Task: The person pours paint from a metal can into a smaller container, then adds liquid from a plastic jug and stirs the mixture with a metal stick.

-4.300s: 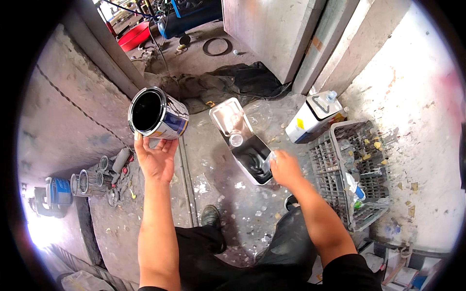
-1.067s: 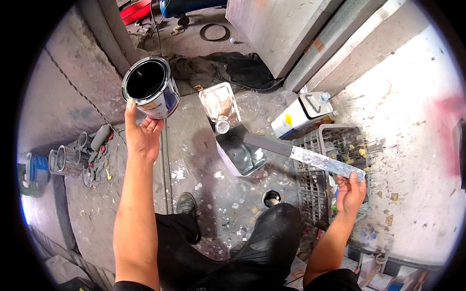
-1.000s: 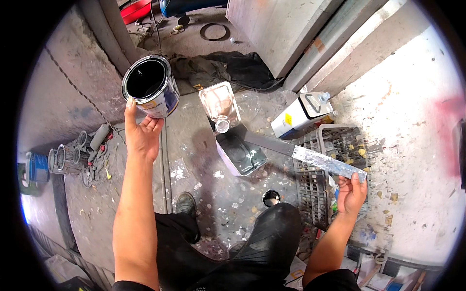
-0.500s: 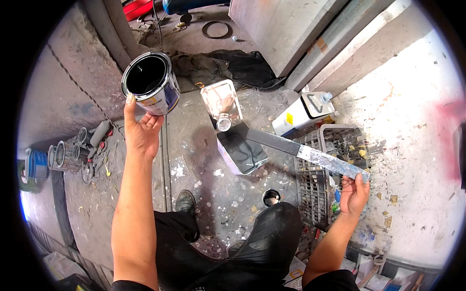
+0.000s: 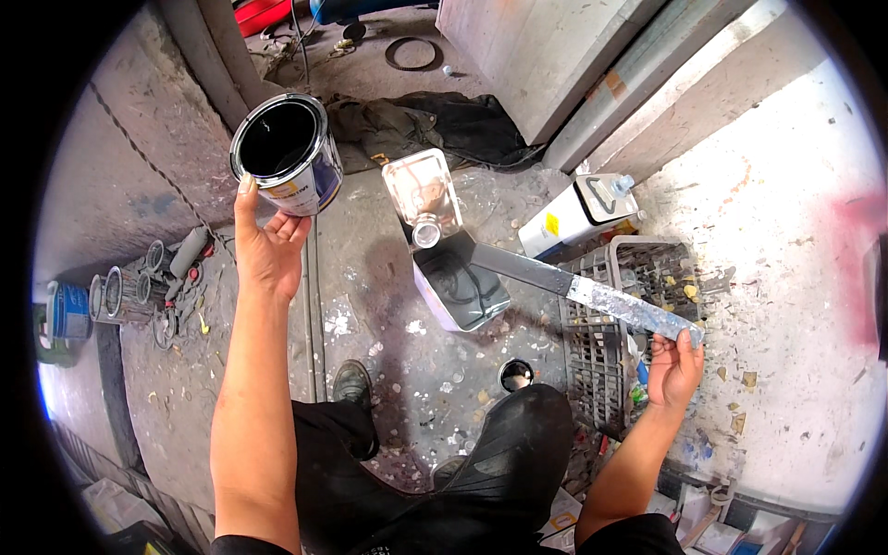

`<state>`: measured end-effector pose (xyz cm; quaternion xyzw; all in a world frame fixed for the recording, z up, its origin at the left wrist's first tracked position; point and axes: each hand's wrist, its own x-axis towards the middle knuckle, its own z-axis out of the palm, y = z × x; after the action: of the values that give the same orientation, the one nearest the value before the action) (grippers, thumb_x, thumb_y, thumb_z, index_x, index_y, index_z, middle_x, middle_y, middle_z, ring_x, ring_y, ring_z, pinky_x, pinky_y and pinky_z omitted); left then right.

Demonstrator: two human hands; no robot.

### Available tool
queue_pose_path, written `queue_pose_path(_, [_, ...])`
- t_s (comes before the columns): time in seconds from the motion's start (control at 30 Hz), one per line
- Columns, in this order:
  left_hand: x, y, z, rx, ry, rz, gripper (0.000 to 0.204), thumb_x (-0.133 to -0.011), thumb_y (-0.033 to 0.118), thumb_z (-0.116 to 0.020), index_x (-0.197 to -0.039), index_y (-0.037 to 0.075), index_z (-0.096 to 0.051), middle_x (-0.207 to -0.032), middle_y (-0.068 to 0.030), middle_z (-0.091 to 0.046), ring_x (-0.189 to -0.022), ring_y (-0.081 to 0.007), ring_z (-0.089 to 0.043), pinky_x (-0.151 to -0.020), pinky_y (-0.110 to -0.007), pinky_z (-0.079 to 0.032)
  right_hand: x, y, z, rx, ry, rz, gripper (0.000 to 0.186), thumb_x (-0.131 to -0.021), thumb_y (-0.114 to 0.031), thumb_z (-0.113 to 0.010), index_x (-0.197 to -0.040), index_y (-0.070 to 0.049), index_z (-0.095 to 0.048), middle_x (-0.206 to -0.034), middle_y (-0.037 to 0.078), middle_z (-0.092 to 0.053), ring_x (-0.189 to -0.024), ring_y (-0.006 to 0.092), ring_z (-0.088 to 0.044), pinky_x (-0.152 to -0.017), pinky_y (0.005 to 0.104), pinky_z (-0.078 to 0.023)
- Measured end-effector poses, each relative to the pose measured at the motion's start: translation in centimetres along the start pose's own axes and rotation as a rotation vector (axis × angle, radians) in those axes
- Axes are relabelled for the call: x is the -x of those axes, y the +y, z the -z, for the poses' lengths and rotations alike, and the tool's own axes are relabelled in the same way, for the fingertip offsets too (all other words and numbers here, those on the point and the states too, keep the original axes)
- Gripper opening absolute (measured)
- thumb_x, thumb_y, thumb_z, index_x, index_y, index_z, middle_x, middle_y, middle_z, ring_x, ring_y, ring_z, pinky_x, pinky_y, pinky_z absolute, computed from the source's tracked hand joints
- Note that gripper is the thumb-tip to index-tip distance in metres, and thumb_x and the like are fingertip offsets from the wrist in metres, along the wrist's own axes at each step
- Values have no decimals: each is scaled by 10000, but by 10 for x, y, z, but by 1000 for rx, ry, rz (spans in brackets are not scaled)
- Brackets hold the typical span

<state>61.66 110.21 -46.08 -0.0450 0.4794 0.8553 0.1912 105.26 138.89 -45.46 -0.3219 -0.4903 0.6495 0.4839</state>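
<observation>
My left hand (image 5: 268, 254) grips an open round paint can (image 5: 305, 194) low on its side, thumb up near the rim. The can is held up, its mouth tipped toward me; the inside looks black. My right hand (image 5: 675, 375) pinches the near end of a long flat stirring stick (image 5: 610, 303), pale with dried paint there and dark farther along. Its far end reaches the top of an open rectangular tin (image 5: 442, 301) on the floor; whether it dips inside I cannot tell. The tin's cut top (image 5: 418, 185), with a round spout, is folded back.
Right of the tin stand a white rectangular can (image 5: 560, 222) and a grey plastic crate (image 5: 578, 347) with scraps. A small dark pot (image 5: 505, 368) sits by my knee. Dark cloth (image 5: 486, 125) lies by the door (image 5: 546, 55). Several empty cans (image 5: 115, 294) lie along the left wall.
The paint can in my left hand has shifted very slightly upward. My right hand and the stirring stick look almost still.
</observation>
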Motion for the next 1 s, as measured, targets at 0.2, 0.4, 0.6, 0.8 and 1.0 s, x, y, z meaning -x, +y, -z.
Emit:
queue_pose_path(0.2, [1,0,-2,18,14,11,945,-742,595,-721,-1426,107,-289,-1232,-189,-465,-1181,-276,-476,-1071,-407,-329,-1,5,-11,74,18,-11,167,-942,-125,-589,-1061,-11,-561,-925,104,-674,-754,187,-652,-682,291,-517])
queue_pose_path(0.4, [2,0,-3,11,24,7,937,-741,594,-723,-1422,112,-296,-1227,-185,-467,-1172,-277,-483,-1064,-407,-341,6,47,-73,489,-89,-4,223,-943,-159,-600,-1079,14,-563,-944,103,-677,-797,166,-662,-695,279,-518])
queue_pose_path(0.6, [2,-1,1,-9,10,5,920,-754,601,-704,-1416,101,-306,-1218,-184,-474,-1166,-268,-490,-1056,-400,-350,10,122,-138,1087,-479,350,254,-916,-201,-572,-1055,10,-590,-1017,205,-605,-927,423,-593,-801,465,-482])
queue_pose_path(0.8, [2,4,2,19,13,5,915,-763,596,-696,-1416,88,-303,-1220,-181,-483,-1162,-271,-495,-1048,-394,-355,19,166,-147,1182,-497,272,259,-915,-191,-556,-1072,15,-564,-1044,223,-595,-957,436,-580,-805,498,-472])
queue_pose_path(1.0, [0,3,3,3,-13,7,925,-756,597,-702,-1414,82,-305,-1217,-178,-486,-1159,-274,-497,-1048,-396,-351,19,183,-134,1159,-337,212,266,-919,-180,-554,-1054,50,-557,-1012,241,-615,-931,389,-611,-784,444,-492])
